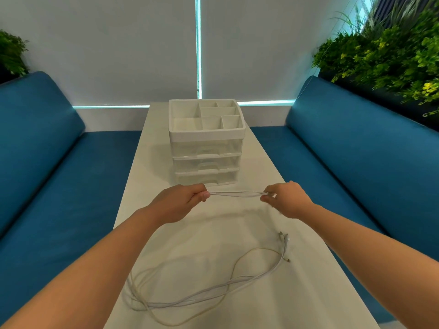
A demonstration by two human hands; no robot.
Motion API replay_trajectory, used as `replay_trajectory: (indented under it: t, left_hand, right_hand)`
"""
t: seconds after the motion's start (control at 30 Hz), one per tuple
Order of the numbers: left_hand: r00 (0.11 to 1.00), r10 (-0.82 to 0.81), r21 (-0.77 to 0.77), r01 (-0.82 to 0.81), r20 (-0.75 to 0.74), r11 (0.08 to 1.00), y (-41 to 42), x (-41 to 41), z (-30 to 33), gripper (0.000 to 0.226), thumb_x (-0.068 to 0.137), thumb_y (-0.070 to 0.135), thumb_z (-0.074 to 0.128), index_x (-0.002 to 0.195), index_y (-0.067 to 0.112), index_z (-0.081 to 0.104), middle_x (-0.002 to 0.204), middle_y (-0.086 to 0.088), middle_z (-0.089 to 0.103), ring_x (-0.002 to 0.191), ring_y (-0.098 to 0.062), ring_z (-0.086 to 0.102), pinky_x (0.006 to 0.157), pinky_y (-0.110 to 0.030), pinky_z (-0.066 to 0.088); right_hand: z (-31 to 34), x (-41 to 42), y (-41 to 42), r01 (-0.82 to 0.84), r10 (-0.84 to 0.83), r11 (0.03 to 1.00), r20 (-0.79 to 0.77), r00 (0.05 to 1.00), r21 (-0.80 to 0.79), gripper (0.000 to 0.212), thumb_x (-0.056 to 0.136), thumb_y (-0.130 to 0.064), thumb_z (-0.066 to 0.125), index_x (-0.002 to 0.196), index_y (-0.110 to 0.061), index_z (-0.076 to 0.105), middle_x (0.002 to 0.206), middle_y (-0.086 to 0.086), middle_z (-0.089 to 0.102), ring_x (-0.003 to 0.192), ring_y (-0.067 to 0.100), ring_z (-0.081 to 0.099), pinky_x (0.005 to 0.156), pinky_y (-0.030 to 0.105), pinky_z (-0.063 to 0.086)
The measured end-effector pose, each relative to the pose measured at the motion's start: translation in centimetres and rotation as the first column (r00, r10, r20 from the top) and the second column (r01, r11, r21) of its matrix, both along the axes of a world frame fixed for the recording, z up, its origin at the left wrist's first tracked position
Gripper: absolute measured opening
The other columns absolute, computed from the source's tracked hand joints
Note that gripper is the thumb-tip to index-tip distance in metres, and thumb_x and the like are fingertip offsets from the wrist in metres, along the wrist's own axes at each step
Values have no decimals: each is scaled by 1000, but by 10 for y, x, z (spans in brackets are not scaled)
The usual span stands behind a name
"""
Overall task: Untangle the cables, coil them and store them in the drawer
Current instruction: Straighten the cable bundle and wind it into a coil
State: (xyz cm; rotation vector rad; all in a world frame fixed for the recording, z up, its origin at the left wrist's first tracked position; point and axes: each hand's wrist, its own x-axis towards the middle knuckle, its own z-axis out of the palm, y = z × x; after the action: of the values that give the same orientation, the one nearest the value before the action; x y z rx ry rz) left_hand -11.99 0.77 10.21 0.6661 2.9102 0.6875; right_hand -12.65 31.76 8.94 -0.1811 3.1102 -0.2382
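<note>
White cable strands (236, 194) stretch taut between my hands: my left hand (180, 202) pinches one end of the folded bundle, my right hand (286, 198) pinches the other, so the loops stay even for coiling. Behind them, the drawer unit (206, 148) stands with all drawers closed. Nearer me, more loose cables (202, 296) sprawl on the table (237, 224), seemingly still tangled.

Cable stretched between two hands

The left hand (180, 203) and right hand (286, 198) pinch a white cable (235, 194) taut; beyond them stands the drawer unit (206, 148).
</note>
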Motion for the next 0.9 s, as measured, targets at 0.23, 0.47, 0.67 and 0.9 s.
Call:
replay_trajectory:
  t: [0.23, 0.47, 0.67, 0.9]
  left_hand:
    - [999, -43, 22, 43, 12, 999, 8, -1, -2, 28, 101, 50, 36, 94, 36, 59, 79, 16, 62, 72, -3, 55, 73, -29, 45]
    - [997, -74, 65, 74, 2, 995, 17, -2, 5, 26, 101, 48, 39, 91, 35, 60, 68, 10, 56, 65, -5, 52, 64, -28, 41]
    - [998, -59, 105, 58, 9, 993, 2, -2, 12, 27, 101, 46, 40, 90, 32, 61, 72, 9, 59, 68, -7, 52, 65, -28, 42]
    - [998, -9, 140, -1, 67, 990, -23, -5, 6, 30, 100, 48, 39, 88, 33, 62, 81, 7, 63, 79, -15, 58, 79, -37, 49]
  right_hand:
    - [16, -1, -19, -92, 170, 970, 361, 917, -224, 71, 80, -41, 74, 141, -40, 36, 139, -8, 51, 129, 17, 46, 113, 41, 27]
    - [41, -4, -83, -165, 433, 778, 326, 840, -607, 24, 93, -30, 62, 106, -10, 65, 95, 1, 70, 88, 15, 67, 86, 26, 49]
    - [31, -3, -74, -225, 400, 834, 272, 875, -503, 32, 91, -45, 59, 78, -16, 64, 62, -4, 57, 56, 9, 53, 63, 22, 46]
    - [18, 6, -34, -78, 313, 795, 296, 902, -602, 36, 95, -46, 52, 109, -17, 66, 63, -5, 40, 56, 11, 33, 57, 23, 34]
